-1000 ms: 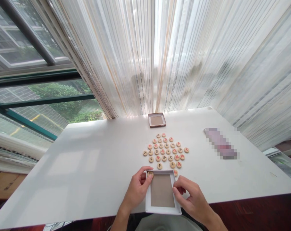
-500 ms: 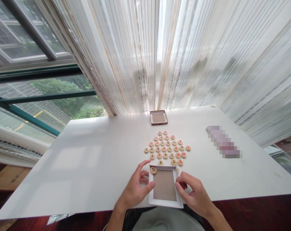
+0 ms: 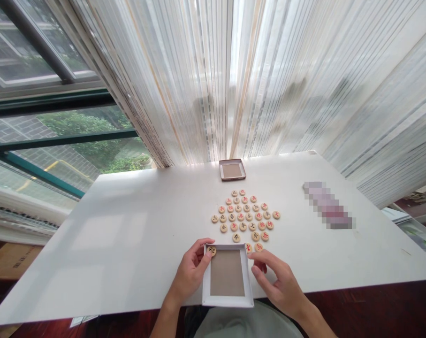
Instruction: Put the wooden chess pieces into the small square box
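Oblong object point(image 3: 329, 205) pixel-blurred, unidentifiable

The round wooden pieces point(image 3: 246, 216) on the desk point(image 3: 135, 234) carry red or black Chinese characters, too small to read.

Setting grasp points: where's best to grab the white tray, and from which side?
Pinch the right wall of the white tray, coming from the right: its walls are thin, upright and open on top. The left hand grips the far-left corner beside a disc inside; the right hand sits open on that right side.
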Tool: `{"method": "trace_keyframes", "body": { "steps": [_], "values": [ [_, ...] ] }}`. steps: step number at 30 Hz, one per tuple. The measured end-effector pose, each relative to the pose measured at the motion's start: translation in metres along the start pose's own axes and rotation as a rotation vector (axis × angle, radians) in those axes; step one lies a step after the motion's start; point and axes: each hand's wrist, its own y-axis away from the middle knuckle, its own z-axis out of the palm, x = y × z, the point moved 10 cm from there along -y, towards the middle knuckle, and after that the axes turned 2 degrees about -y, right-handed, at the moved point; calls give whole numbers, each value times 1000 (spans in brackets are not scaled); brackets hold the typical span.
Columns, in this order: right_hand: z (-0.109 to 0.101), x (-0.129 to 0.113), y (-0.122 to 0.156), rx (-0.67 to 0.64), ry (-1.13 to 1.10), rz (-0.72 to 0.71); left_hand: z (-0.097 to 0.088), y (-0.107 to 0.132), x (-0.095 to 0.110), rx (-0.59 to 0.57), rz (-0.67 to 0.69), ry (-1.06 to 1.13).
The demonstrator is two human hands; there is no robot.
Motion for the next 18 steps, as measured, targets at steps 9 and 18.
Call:
{"method": "trace_keyframes", "body": {
  "steps": [9,18],
  "values": [
    [-59,25,-3,211,184,43,-11,-10,3,50,-10,-9],
    [-53,28,-5,197,32,123,26,-12,8,-19,3,-15]
  ]
}}
